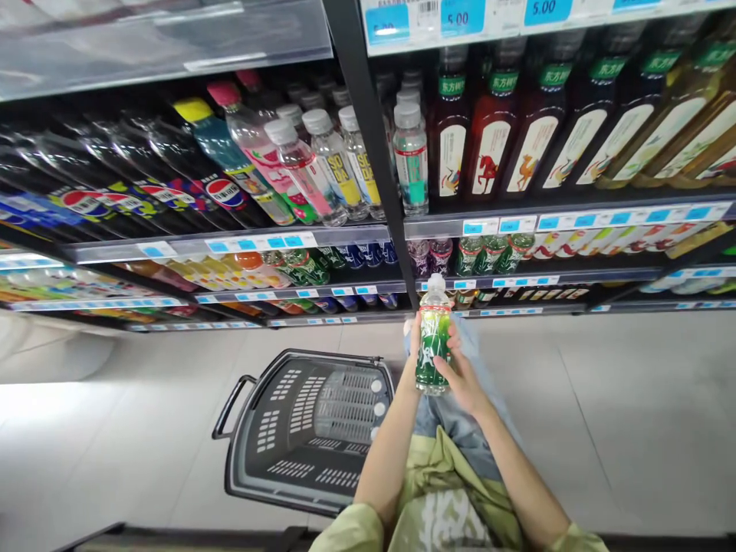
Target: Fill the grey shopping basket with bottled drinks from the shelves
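Green sleeves (352, 529) lead to a bottle (430, 343) before the shelf (437, 228), gripped between left hand (412, 345), fingers mostly hidden, and right hand (461, 377). Apparently it's being inspected; moving it calls for a steady hold.

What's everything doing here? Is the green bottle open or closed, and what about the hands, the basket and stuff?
Left hand: closed around one side of the green bottle
Right hand: gripping its other side
Green bottle: capped, held
Basket: open-topped, on the floor
Clear bottles: capped, lying in the basket
Yellow-capped bottle: closed, shelved
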Motion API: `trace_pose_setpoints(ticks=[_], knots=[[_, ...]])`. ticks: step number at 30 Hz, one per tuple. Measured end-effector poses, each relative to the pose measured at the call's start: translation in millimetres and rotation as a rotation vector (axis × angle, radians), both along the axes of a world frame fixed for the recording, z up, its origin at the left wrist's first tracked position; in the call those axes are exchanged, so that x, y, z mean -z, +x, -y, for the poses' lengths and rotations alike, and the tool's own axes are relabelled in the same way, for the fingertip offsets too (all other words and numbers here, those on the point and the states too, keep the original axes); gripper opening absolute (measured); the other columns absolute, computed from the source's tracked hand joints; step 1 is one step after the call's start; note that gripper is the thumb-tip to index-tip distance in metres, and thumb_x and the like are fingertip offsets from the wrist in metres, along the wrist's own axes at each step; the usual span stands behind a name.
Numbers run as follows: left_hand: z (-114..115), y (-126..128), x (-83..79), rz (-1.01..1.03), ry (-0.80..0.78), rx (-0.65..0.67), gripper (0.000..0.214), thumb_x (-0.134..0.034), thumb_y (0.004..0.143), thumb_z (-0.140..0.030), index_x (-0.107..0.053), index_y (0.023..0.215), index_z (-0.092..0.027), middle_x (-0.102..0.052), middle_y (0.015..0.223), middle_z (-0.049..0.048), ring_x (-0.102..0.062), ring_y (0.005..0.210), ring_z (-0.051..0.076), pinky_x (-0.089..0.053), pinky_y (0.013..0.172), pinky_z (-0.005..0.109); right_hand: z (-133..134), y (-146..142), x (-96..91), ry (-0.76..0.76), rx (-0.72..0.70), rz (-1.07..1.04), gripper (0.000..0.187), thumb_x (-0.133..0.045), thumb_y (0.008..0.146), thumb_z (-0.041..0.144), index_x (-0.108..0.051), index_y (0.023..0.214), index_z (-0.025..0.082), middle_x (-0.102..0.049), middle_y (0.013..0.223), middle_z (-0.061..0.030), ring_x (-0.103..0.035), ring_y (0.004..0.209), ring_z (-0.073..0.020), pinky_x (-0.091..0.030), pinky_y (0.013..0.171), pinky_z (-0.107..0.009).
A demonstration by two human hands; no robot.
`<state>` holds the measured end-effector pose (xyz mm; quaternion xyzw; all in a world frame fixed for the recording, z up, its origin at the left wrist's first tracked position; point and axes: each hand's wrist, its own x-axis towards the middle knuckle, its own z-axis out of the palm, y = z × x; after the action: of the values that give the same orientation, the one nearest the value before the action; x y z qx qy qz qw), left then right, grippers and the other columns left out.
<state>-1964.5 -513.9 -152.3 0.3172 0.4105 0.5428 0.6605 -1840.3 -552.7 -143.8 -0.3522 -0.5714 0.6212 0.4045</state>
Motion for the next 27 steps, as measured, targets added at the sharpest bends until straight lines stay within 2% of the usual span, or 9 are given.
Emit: trace_pose_setpoints(ticks=[3,7,14,17,21,24,27], knots=[[-6,2,-1.1,0.128,-0.016,-0.068,0.099,-0.030,0.082,-0.099,-0.067,0.138,-0.026,-0.059,0.081,0.0065,-0.052,0.064,0.021,-0.052,0.064,0.040,-2,3,1.7,0.004,0.005,0.010,0.057,-0.071,0.096,0.064,-0.072,0.134,0.021,-0.080,0.126,-0.0105,-0.075,0.119,-0.0357,-0.064,0.101,-0.047],[-10,4,-0.1,0.249,0.005,-0.040,0.092,-0.040,0.084,-0.094,-0.068,0.136,-0.023,-0.055,0.077,0.0035,-0.047,0.059,0.017,-0.050,0.062,0.037,-5,6,2.8,-0.004,-0.007,0.027,0.055,-0.069,0.096,0.068,-0.074,0.129,0.023,-0.080,0.122,-0.0093,-0.075,0.117,-0.0356,-0.064,0.099,-0.047],[-10,4,8.6,0.203,-0.063,-0.016,0.093,-0.035,0.085,-0.097,-0.071,0.130,-0.025,-0.068,0.089,0.0102,-0.063,0.072,0.024,-0.056,0.065,0.040,-8,9,3.6,-0.024,0.027,0.017,0.058,-0.068,0.093,0.073,-0.076,0.125,0.025,-0.080,0.119,-0.0095,-0.074,0.119,-0.0369,-0.064,0.103,-0.052],[-9,4,5.8,0.252,-0.083,0.054,0.092,-0.046,0.078,-0.100,-0.074,0.121,-0.024,-0.072,0.094,0.0117,-0.068,0.079,0.026,-0.056,0.061,0.037,-9,11,1.7,-0.078,0.005,-0.026,0.059,-0.072,0.090,0.073,-0.075,0.125,0.026,-0.080,0.120,-0.0090,-0.074,0.121,-0.0369,-0.064,0.103,-0.052],[-8,9,-1.9,0.282,-0.088,0.110,0.083,-0.066,0.072,-0.092,-0.075,0.114,-0.021,-0.077,0.100,0.0138,-0.074,0.089,0.031,-0.058,0.062,0.037,-6,13,2.4,-0.247,-0.042,-0.151,0.072,-0.090,0.076,0.062,-0.068,0.133,0.026,-0.079,0.123,-0.0084,-0.076,0.118,-0.0365,-0.066,0.097,-0.051],[-8,14,-4.5,0.345,-0.054,0.076,0.074,-0.073,0.077,-0.080,-0.074,0.112,-0.016,-0.078,0.098,0.0152,-0.075,0.089,0.031,-0.061,0.070,0.038,2,13,6.7,-0.284,0.054,-0.155,0.076,-0.096,0.070,0.053,-0.065,0.133,0.025,-0.079,0.119,-0.0080,-0.078,0.108,-0.0352,-0.066,0.090,-0.050],[-7,18,-5.0,0.446,-0.040,0.044,0.066,-0.075,0.078,-0.076,-0.076,0.101,-0.014,-0.076,0.087,0.0119,-0.071,0.073,0.022,-0.059,0.066,0.032,15,11,9.7,-0.126,0.256,-0.033,0.083,-0.098,0.066,0.046,-0.061,0.137,0.024,-0.075,0.128,-0.0104,-0.075,0.114,-0.0356,-0.064,0.095,-0.051]])
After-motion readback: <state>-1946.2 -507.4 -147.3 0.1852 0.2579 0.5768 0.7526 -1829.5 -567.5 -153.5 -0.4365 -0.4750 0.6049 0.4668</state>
